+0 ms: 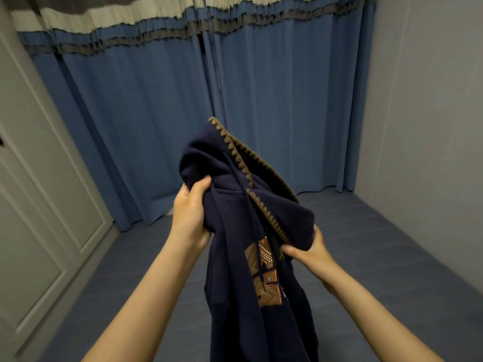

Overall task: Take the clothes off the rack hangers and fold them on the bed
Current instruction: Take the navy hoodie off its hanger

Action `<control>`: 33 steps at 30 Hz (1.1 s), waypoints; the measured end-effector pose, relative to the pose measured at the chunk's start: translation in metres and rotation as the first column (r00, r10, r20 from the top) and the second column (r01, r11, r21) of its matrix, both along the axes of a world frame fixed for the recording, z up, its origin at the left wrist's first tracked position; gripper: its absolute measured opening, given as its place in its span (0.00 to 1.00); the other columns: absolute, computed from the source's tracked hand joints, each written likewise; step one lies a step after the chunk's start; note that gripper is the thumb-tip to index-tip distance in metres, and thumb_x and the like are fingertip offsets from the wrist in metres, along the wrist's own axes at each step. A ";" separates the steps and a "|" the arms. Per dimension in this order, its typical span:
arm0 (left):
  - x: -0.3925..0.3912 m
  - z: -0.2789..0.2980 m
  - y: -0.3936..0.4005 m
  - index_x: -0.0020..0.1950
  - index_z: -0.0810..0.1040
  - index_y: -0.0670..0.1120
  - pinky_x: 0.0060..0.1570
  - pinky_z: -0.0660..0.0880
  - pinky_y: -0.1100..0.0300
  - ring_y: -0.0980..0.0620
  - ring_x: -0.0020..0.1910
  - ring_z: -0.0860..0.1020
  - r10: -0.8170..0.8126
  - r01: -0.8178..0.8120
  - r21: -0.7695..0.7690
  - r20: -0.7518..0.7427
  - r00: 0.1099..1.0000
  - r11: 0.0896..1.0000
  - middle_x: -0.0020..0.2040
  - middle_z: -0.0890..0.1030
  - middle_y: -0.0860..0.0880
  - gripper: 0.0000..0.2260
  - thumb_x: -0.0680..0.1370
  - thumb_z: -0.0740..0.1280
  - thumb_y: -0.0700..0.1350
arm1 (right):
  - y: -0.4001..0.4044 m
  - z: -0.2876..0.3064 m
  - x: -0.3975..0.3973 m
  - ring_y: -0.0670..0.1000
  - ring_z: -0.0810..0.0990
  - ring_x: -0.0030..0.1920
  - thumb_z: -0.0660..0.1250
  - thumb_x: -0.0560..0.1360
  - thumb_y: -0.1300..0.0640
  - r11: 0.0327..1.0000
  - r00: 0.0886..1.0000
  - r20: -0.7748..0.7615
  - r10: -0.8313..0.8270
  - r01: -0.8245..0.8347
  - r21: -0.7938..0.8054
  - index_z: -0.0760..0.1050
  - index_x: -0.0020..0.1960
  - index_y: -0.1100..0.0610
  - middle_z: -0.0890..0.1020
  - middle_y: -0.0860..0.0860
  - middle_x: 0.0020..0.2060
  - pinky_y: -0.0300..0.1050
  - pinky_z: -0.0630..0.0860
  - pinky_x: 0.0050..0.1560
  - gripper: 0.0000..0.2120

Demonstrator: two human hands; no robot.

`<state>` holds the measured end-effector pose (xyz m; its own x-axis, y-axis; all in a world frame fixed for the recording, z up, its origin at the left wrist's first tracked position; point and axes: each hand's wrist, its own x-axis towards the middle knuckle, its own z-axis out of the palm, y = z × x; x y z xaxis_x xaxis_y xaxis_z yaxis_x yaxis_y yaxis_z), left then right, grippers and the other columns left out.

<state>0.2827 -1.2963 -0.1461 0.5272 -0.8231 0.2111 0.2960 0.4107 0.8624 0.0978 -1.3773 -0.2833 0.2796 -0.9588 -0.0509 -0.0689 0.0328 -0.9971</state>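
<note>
A person's left hand (192, 205) and right hand (309, 250) each clutch a bunched fold of a dark navy hooded garment (251, 231), held up in the air over a grey-blue bed (392, 257). Brown zigzag trim edges the hood; an orange patterned design marks the front. Blue curtains (156, 113) hang behind, a panelled door (39, 205) at left.

Blue curtains (162, 113) at back, white wardrobe (34, 205) left.
</note>
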 end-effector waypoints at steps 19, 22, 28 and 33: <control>0.136 -0.042 0.036 0.50 0.78 0.47 0.49 0.78 0.51 0.48 0.48 0.81 -0.082 0.057 0.092 0.291 0.953 0.994 0.45 0.84 0.50 0.22 0.60 0.74 0.30 | 0.023 0.081 0.017 0.47 0.82 0.35 0.64 0.73 0.71 0.961 0.948 0.302 -0.100 0.171 -0.216 0.77 0.49 0.54 0.85 0.48 0.35 0.41 0.79 0.33 0.13; 0.152 -0.051 0.038 0.53 0.77 0.54 0.50 0.78 0.49 0.49 0.52 0.80 -0.152 0.067 0.190 0.483 0.862 0.980 0.50 0.83 0.51 0.21 0.64 0.76 0.37 | 0.028 0.087 0.023 0.46 0.83 0.35 0.64 0.73 0.72 0.950 0.957 0.270 -0.104 0.176 -0.258 0.77 0.47 0.53 0.85 0.47 0.35 0.41 0.80 0.35 0.15; 0.162 -0.096 0.041 0.53 0.66 0.73 0.51 0.76 0.47 0.49 0.58 0.75 -0.319 0.018 0.395 0.713 0.625 0.919 0.60 0.76 0.54 0.21 0.79 0.62 0.43 | 0.048 0.059 0.030 0.41 0.81 0.31 0.63 0.71 0.76 0.949 0.965 0.188 -0.186 0.226 -0.221 0.76 0.44 0.55 0.84 0.44 0.30 0.34 0.77 0.33 0.16; 0.145 -0.098 0.065 0.56 0.69 0.57 0.41 0.73 0.62 0.57 0.50 0.76 -0.301 0.072 0.356 0.643 0.704 0.932 0.52 0.77 0.57 0.17 0.77 0.64 0.35 | 0.070 0.054 0.014 0.43 0.81 0.29 0.61 0.70 0.78 0.961 0.957 0.228 -0.177 0.218 -0.169 0.76 0.43 0.58 0.83 0.46 0.29 0.35 0.77 0.30 0.16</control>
<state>0.4276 -1.2316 -0.2445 0.1630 -0.9684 0.1886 -0.3709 0.1170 0.9213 0.1116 -1.3070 -0.2297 0.0684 -0.9818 0.1771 0.1296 -0.1673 -0.9774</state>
